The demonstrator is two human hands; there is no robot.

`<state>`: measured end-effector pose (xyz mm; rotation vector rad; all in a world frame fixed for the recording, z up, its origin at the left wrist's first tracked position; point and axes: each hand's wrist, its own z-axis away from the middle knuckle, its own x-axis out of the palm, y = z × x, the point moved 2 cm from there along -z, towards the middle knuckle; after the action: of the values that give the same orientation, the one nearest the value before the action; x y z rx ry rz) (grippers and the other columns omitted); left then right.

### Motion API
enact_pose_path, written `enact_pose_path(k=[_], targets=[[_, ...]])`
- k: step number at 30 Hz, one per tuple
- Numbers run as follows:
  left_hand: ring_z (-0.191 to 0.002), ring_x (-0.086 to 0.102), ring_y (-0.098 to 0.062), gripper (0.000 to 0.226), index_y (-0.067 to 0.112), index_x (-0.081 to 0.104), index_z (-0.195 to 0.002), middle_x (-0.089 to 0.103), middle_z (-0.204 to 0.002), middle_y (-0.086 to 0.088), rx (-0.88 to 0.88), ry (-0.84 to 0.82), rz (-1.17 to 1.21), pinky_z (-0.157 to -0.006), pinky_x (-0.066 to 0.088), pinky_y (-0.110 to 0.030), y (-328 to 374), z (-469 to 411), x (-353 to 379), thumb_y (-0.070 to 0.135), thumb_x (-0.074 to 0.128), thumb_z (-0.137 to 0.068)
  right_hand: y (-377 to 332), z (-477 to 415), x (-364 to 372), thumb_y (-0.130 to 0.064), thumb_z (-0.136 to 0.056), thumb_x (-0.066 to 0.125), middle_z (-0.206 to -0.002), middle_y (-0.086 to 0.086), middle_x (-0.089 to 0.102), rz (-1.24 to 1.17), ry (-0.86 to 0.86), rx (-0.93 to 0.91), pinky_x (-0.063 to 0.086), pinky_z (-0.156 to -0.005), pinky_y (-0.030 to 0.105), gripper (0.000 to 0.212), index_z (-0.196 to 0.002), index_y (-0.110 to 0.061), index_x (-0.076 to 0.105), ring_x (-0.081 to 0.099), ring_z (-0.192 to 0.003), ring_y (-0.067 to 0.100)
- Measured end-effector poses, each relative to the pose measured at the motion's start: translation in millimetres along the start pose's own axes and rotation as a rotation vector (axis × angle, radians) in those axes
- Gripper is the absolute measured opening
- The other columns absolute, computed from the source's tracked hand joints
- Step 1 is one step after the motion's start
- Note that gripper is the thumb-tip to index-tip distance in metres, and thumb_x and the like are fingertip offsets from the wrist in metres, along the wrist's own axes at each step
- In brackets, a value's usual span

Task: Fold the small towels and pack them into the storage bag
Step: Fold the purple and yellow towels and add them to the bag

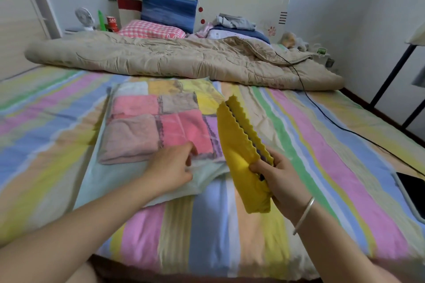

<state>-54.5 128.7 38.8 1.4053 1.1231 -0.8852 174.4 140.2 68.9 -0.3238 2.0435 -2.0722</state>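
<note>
Two bare arms and one slim metal bangle.
The left hand (171, 165) and right hand (276, 179) are bare, and so are the left forearm (92, 213) and right forearm (345, 243) down to the frame's lower edge. A thin, plain, silver-coloured bangle (304, 215) circles the right wrist, smooth and round, sitting loosely. A blurred bare leg (82, 274) shows at bottom left.
</note>
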Motion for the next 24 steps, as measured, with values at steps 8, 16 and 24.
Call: enact_pose_path(k=[8,16,24], targets=[[-0.081,0.065,-0.016,0.014,0.025,0.062,-0.08,0.066,-0.078,0.009,-0.19,-0.017,0.173,-0.069,0.047,-0.029,-65.2,10.9,-11.0,0.033,0.072,-0.076,17.7,-0.7,-0.2,-0.011,-0.061,0.053,-0.08,0.006,0.069,0.261,-0.226,0.081,0.051,-0.065,0.033,0.039,-0.091,-0.027,0.074,0.061,-0.069,0.021],[-0.062,0.058,-0.013,0.027,0.016,0.063,-0.063,0.063,-0.062,0.004,-0.176,0.237,0.414,-0.061,0.043,-0.028,-54.0,-5.7,-66.4,0.035,0.075,-0.078,-1.1,-6.2,38.2,-0.015,-0.064,0.054,-0.066,-0.007,0.059,0.601,-0.62,0.061,0.043,-0.054,0.017,0.032,-0.089,-0.014,0.072,0.053,-0.058,0.006],[-0.065,0.06,-0.008,0.015,0.026,0.06,-0.068,0.063,-0.064,0.011,-0.042,0.444,0.303,-0.064,0.053,-0.033,-42.4,7.8,-73.2,0.029,0.074,-0.074,9.8,-51.1,89.8,-0.008,-0.082,0.053,-0.076,-0.001,0.062,0.649,-0.181,-0.031,0.05,-0.064,0.023,0.024,-0.096,-0.017,0.07,0.057,-0.07,0.012]])
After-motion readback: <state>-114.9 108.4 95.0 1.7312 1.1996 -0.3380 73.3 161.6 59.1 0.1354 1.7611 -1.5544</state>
